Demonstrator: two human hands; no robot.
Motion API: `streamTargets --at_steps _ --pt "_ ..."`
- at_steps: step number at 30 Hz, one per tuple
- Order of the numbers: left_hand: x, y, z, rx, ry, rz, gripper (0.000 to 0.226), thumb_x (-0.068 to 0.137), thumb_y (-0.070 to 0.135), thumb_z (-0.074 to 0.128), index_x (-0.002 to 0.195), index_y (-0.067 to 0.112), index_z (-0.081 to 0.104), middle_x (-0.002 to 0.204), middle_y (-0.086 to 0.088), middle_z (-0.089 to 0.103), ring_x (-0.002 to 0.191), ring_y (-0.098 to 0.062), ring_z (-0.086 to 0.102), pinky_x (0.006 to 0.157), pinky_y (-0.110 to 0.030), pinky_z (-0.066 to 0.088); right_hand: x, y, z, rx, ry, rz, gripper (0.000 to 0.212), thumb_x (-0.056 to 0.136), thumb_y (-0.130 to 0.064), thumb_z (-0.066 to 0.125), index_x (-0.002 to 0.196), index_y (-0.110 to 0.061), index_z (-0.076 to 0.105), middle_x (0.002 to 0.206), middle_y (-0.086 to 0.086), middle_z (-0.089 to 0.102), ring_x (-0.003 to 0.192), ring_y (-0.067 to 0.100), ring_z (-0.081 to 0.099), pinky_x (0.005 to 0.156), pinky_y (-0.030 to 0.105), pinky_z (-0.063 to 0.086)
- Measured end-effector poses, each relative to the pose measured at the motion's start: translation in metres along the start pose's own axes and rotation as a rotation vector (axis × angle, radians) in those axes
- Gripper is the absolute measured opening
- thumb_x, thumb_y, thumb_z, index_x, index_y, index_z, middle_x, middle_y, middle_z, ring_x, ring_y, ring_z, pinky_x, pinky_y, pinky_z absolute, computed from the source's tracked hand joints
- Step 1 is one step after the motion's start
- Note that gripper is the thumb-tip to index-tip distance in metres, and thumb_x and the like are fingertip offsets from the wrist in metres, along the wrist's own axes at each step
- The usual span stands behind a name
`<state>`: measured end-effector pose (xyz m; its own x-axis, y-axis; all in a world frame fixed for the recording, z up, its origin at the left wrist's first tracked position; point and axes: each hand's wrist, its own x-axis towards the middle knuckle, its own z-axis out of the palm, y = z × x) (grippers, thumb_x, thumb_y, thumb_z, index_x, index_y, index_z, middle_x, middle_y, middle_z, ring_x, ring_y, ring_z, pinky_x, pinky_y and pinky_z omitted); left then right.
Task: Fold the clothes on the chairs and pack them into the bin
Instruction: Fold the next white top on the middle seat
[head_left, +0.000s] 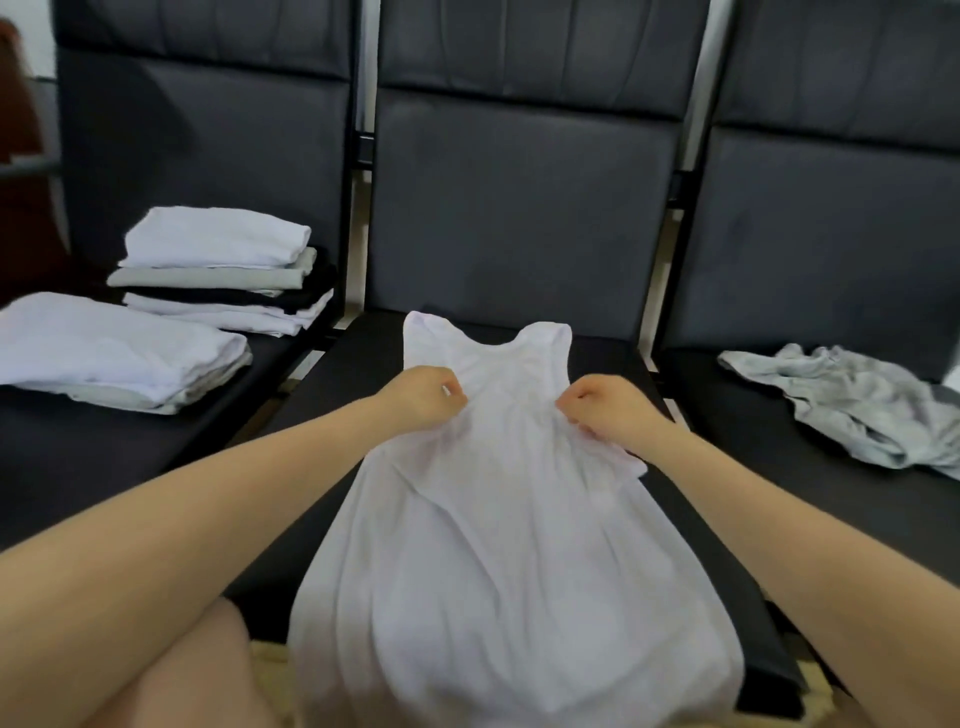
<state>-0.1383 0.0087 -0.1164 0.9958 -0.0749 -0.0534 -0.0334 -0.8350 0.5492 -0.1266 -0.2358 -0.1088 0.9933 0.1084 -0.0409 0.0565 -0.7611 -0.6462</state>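
Hem of white tank top (498, 519) nearest me, long axis toward middle chair (519, 218) back; left hand (423, 397), right hand (605, 410) pinching its sides.

White tank top (498, 493); grey crumpled garment (852, 405); black chairs (519, 208).

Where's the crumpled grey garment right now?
In the head view, the grey garment lies unfolded on the right chair seat, right of the white tank top.
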Motion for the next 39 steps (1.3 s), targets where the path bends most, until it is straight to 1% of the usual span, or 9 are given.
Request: streamTargets --at_steps 3,9,15,19,23,27,29,33,39 --pt "-0.017 -0.007 0.004 0.129 0.021 0.034 0.027 0.089 0.05 0.055 0.1 0.025 0.058 0.095 0.004 0.061 0.086 -0.013 0.057 0.07 -0.025 0.043 -0.019 0.01 0.001 -0.236 -0.131 0.028 0.036 0.083 -0.046 0.069 0.111 -0.029 0.055 0.1 -0.009 0.052 0.094 0.014 0.054 0.08 0.026 0.042" --pt "-0.037 -0.028 -0.012 0.192 -0.077 -0.032 0.043 0.07 0.072 0.061 0.088 0.033 0.059 0.089 0.016 0.054 0.082 -0.003 0.052 0.063 -0.021 0.039 -0.035 0.027 -0.01 -0.373 -0.127 0.05 0.03 0.077 -0.051 0.072 0.091 -0.031 0.054 0.088 -0.012 0.055 0.079 0.006 0.052 0.063 0.023 0.04" --pt "-0.042 -0.043 -0.023 0.197 -0.175 0.049 0.034 0.078 0.052 0.067 0.061 0.025 0.055 0.075 0.01 0.054 0.068 -0.007 0.05 0.062 -0.02 0.038 -0.035 0.032 -0.014 -0.421 -0.095 0.029 0.024 0.082 -0.047 0.068 0.081 -0.027 0.056 0.084 -0.005 0.061 0.077 0.01 0.056 0.064 0.023 0.042" --pt "-0.045 -0.043 -0.023 0.001 -0.177 0.125 0.036 0.091 0.036 0.059 0.066 0.013 0.045 0.072 0.002 0.043 0.069 -0.013 0.041 0.066 -0.025 0.032 -0.035 0.031 -0.009 -0.448 -0.089 -0.051 0.024 0.089 -0.04 0.062 0.073 -0.024 0.054 0.073 -0.005 0.057 0.068 0.011 0.054 0.059 0.023 0.039" --pt "-0.046 -0.043 -0.025 -0.54 -0.004 0.085 0.029 0.096 0.031 0.052 0.078 0.008 0.053 0.078 -0.001 0.053 0.074 -0.013 0.048 0.069 -0.027 0.037 -0.032 0.026 -0.006 -0.061 0.083 -0.071 0.02 0.095 -0.031 0.055 0.083 -0.016 0.057 0.074 -0.001 0.055 0.069 0.016 0.052 0.057 0.023 0.038" --pt "-0.035 -0.05 -0.028 -0.724 0.12 0.026 0.023 0.096 0.029 0.05 0.086 0.012 0.061 0.084 0.003 0.061 0.078 -0.011 0.054 0.072 -0.028 0.042 -0.021 0.02 -0.019 0.325 0.163 0.01 0.034 0.098 -0.031 0.052 0.096 0.001 0.062 0.084 0.012 0.059 0.08 0.024 0.054 0.069 0.031 0.045" --pt "-0.029 -0.061 -0.031 -0.504 0.217 0.038 0.024 0.096 0.03 0.05 0.081 0.015 0.06 0.076 0.01 0.059 0.069 -0.004 0.051 0.065 -0.023 0.04 -0.022 0.026 -0.025 0.293 0.027 -0.003 0.04 0.095 -0.036 0.056 0.083 0.002 0.06 0.079 0.02 0.055 0.076 0.023 0.051 0.071 0.033 0.042" --pt "-0.022 -0.084 -0.034 -0.142 0.292 0.106 0.027 0.097 0.031 0.047 0.085 0.009 0.058 0.075 0.005 0.056 0.069 -0.009 0.048 0.063 -0.021 0.037 -0.022 0.04 -0.032 0.097 -0.197 0.016 0.05 0.083 -0.04 0.071 0.048 -0.02 0.042 0.052 -0.004 0.04 0.054 0.011 0.039 0.058 0.025 0.034" --pt "-0.017 -0.102 -0.037 0.157 0.276 0.158 0.037 0.095 0.039 0.049 0.072 0.011 0.052 0.065 0.001 0.055 0.066 -0.018 0.052 0.064 -0.035 0.041 -0.016 0.055 -0.042 -0.084 -0.093 -0.053 0.038 0.087 -0.032 0.068 0.057 -0.013 0.054 0.058 -0.002 0.051 0.058 0.012 0.049 0.058 0.024 0.039"
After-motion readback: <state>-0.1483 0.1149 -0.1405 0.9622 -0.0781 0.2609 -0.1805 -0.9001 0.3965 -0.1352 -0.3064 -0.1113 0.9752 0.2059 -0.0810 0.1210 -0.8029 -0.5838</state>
